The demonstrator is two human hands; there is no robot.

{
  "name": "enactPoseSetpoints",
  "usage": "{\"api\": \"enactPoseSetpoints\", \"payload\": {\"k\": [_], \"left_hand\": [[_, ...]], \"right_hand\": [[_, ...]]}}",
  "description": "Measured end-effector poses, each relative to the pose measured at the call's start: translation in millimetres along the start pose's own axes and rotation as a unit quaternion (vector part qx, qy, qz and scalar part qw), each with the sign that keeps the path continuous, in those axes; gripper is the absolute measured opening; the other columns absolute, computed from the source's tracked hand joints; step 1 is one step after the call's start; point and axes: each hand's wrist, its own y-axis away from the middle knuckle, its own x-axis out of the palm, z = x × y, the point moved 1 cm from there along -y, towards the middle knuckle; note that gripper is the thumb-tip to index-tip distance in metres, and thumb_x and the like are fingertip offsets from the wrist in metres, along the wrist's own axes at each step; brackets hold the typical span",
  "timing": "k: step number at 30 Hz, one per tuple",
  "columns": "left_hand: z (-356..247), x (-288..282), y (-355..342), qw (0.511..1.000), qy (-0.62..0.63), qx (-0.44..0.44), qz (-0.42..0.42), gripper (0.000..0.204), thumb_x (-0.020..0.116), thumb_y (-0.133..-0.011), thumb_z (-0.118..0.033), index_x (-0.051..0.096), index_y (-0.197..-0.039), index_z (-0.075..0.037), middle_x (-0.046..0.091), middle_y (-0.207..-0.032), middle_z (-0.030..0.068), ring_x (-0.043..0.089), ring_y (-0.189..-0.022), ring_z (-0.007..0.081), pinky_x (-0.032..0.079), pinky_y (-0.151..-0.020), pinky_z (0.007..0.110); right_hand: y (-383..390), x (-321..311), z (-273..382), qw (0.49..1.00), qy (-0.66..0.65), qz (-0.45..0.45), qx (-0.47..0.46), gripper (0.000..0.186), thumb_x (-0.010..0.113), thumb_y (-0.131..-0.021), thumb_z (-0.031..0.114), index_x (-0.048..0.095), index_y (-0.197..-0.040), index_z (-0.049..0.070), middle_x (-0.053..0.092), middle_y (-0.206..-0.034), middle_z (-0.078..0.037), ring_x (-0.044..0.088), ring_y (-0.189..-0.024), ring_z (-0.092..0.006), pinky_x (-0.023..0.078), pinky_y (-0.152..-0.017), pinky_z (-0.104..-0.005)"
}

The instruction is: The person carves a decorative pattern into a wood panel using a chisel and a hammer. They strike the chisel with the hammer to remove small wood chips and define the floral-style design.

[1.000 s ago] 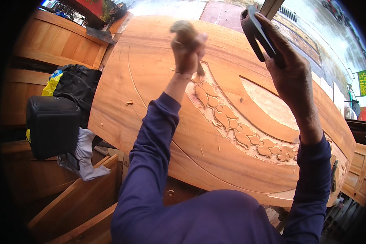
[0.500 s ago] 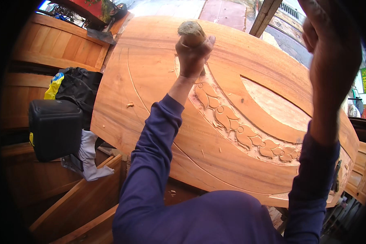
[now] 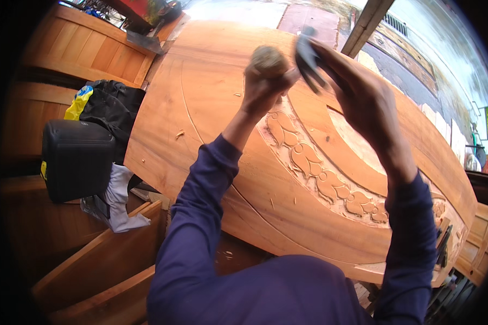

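A wide wooden panel [image 3: 211, 124] lies in front of me, with a curved band of carved leaves and flowers [image 3: 306, 160] sunk into it. My left hand [image 3: 259, 89] is wrapped round an upright chisel [image 3: 268, 58] near the band's far end. The chisel's frayed wooden butt shows above my fist; its cutting tip is hidden. My right hand [image 3: 366, 105] is closed on a hammer [image 3: 307, 59], whose dark metal head is smeared by motion. That head is close to the right of the chisel's butt, seemingly apart from it.
Left of the panel are a black case [image 3: 77, 160], a black bag [image 3: 114, 111] and a pale grey cloth [image 3: 119, 197]. Slim dark tools [image 3: 444, 244] lie at the panel's right end. Wood chips [image 3: 179, 133] are scattered on it. A post [image 3: 366, 27] rises beyond the far edge.
My right hand has swung down and left from the upper right, bringing the hammer into sight near the chisel. The left hand keeps its hold; the view has shifted slightly.
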Motion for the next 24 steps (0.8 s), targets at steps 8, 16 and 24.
{"api": "enactPoseSetpoints", "payload": {"k": [8,16,24], "left_hand": [[-83,-65,81,0.983,-0.101,0.101,-0.117,0.038,0.073,-0.098,-0.035,0.05,-0.113,-0.009,0.053,-0.085,0.0033,0.049,-0.067,0.011,0.044,-0.059,0.027],[-54,17,162,0.843,-0.364,0.265,0.295,0.024,0.072,-0.086,-0.016,0.062,-0.107,-0.011,0.063,-0.097,0.0073,0.065,-0.086,0.025,0.055,-0.076,0.038],[-37,2,120,0.777,-0.292,0.359,0.426,0.018,0.072,-0.083,-0.013,0.06,-0.096,-0.012,0.055,-0.08,0.0,0.058,-0.068,0.0168,0.049,-0.061,0.031]], "right_hand": [[231,-16,15,0.9,-0.189,-0.009,0.393,0.064,0.073,-0.095,0.008,0.049,-0.153,0.0,0.062,-0.145,-0.015,0.062,-0.126,-0.0191,0.049,-0.105,-0.0328],[315,-17,87,0.855,-0.247,-0.168,0.425,0.039,0.077,-0.092,0.004,0.062,-0.128,0.001,0.06,-0.107,-0.003,0.058,-0.09,-0.0087,0.049,-0.082,-0.0251],[311,-16,104,0.833,-0.258,-0.03,0.488,0.028,0.071,-0.095,0.002,0.061,-0.121,0.0,0.068,-0.086,-0.002,0.07,-0.077,-0.0092,0.061,-0.072,-0.0282]]}}
